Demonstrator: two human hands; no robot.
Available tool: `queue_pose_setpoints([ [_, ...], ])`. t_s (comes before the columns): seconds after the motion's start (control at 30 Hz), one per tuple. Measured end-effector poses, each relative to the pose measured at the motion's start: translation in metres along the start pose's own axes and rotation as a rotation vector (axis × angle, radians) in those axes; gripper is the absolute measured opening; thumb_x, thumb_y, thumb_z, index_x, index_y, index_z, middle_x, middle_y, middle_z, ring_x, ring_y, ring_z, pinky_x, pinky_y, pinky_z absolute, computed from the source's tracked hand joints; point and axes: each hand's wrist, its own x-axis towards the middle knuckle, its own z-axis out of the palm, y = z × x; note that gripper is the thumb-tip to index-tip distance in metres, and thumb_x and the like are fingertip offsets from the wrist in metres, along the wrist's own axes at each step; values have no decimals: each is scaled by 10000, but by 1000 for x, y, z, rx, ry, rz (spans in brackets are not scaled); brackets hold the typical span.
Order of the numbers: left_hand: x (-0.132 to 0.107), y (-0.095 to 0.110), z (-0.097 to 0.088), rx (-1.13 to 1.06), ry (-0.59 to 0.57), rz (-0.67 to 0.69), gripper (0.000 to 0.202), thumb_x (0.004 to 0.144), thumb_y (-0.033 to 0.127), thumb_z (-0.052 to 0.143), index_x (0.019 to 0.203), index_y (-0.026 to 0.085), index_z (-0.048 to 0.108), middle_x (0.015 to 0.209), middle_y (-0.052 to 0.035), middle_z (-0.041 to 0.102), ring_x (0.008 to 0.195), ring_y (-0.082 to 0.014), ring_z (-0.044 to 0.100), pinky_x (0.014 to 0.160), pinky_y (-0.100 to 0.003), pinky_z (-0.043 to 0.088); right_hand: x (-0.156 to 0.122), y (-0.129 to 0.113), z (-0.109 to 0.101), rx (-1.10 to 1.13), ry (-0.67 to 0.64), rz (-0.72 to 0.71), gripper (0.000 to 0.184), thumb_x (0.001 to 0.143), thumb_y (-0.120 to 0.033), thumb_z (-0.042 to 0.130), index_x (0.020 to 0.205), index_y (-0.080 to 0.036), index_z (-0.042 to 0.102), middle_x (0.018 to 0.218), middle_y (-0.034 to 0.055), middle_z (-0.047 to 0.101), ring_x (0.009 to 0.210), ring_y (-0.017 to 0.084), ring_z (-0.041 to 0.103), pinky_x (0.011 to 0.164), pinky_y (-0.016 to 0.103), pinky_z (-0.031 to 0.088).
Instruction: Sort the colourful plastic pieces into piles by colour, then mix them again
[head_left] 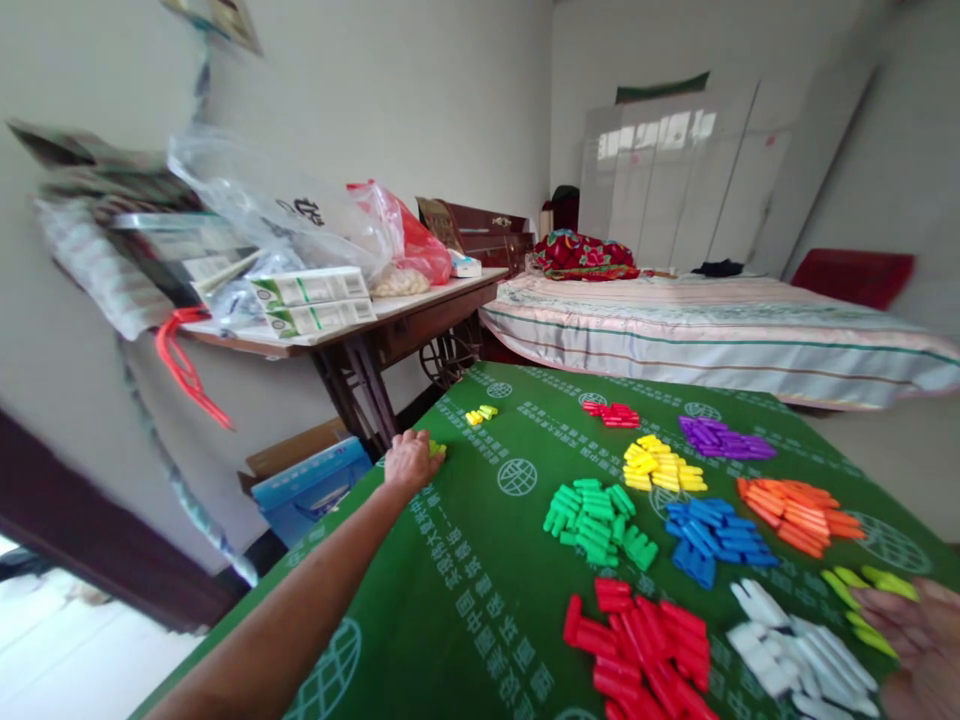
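My left hand [410,460] reaches far out to the left edge of the green cloth [480,560], its fingers closed over a small yellow-green piece [437,449]. A few more yellow-green pieces [481,414] lie just beyond it. My right hand [919,640] rests at the lower right with fingers stretched flat beside a lime pile [870,590]. Sorted piles of plastic pieces cover the cloth: red [637,645], white [795,650], green [596,515], blue [712,540], yellow [660,465], orange [799,510], purple [724,438] and a small red pile [613,414].
A cluttered side table [420,312] with plastic bags and boxes stands to the left. Under it sits a blue box [311,490]. A bed [712,325] with striped sheets lies behind the cloth-covered table, and white wardrobes [675,170] stand at the back wall.
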Motion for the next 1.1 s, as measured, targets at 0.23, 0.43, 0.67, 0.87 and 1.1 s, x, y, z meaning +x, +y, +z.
queue_pose_setpoints([
  [0.23,10,9,16,-24,-89,-27,396,825,330,462,1149,118,548,1083,-153,653,1050,-279,588,816,-330,474,-30,-33,18,85,75,50,213,486,-184,710,697,-206,686,600,6,637,535,121,598,546,227,501],
  [0.43,18,34,7,-158,-93,53,497,842,364,423,1263,102,465,1145,-168,649,1031,-286,625,839,-348,482,-11,-19,22,202,99,26,245,518,-164,742,750,-127,672,508,-1,637,450,131,598,478,219,500],
  [0.67,-28,115,-25,-535,-102,425,467,747,419,543,1139,172,480,1036,-65,682,903,-219,659,810,-304,501,-25,-19,38,71,-162,-69,318,627,-349,762,831,-123,671,532,-9,643,467,132,589,475,240,482],
  [0.87,-105,194,-47,-775,-67,851,359,775,262,543,1126,190,513,1055,-56,650,940,-187,635,837,-296,506,-73,-26,63,-99,-854,-11,354,738,-422,699,977,-162,677,693,12,684,606,151,639,546,247,490],
  [1.1,-137,241,-45,-933,-5,1014,368,789,180,579,1148,194,505,1120,-74,631,1048,-189,603,895,-332,517,-76,-22,64,-75,-872,59,353,734,-436,700,957,-163,684,618,-20,629,517,114,540,469,219,417],
])
